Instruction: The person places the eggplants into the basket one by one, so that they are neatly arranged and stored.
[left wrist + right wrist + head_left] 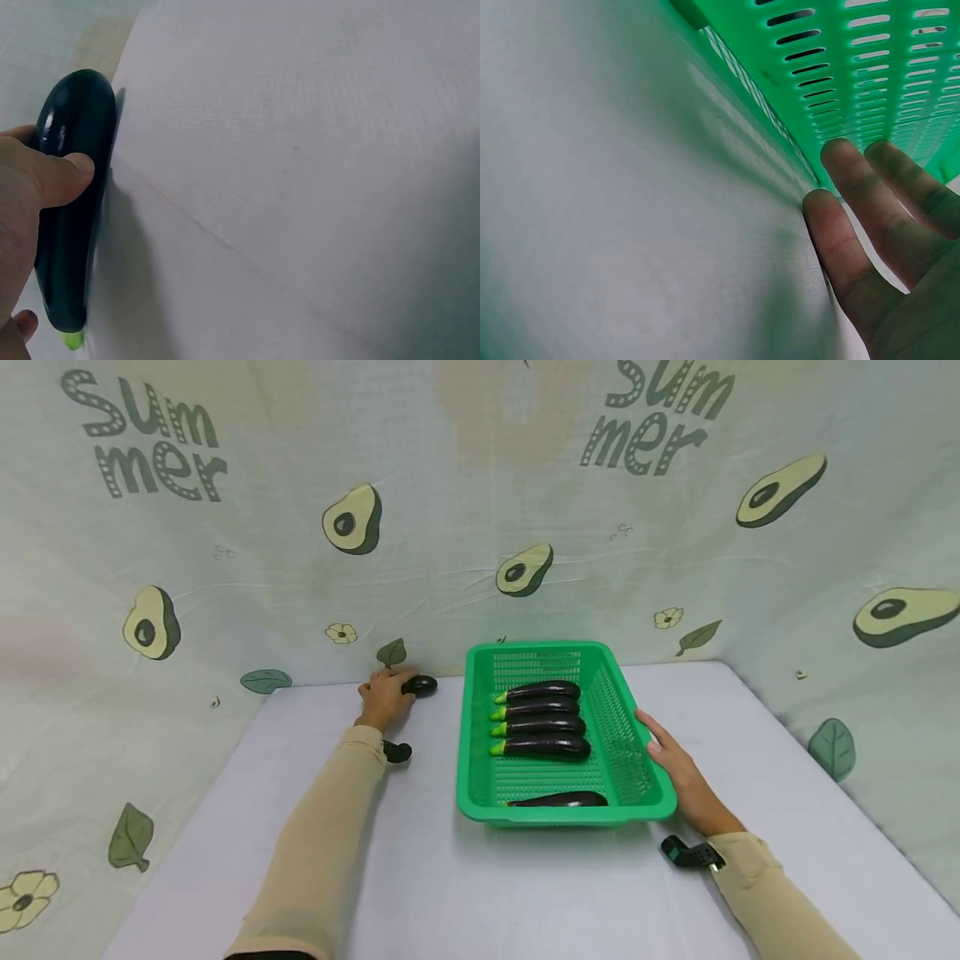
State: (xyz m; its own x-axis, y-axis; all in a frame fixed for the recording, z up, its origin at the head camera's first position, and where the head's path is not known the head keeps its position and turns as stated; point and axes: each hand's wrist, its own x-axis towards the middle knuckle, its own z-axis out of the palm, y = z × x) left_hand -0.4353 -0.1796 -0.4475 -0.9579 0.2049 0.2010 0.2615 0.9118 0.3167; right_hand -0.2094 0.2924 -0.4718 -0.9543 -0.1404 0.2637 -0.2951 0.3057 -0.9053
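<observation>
My left hand grips a dark purple eggplant near the table's back edge. In the left wrist view the thumb presses one side of that eggplant, some fingers are hidden behind it, and its green stem end shows at the bottom. A green plastic basket stands right of centre. Several eggplants lie inside it in a row, and another eggplant lies by its front wall. My right hand rests against the basket's right side, with fairly straight fingers touching the slotted wall.
A white cloth covers the table. Behind and at both sides hangs a printed curtain with avocados, leaves and lettering, meeting the table's back edge. Dark bands with small devices sit on both wrists.
</observation>
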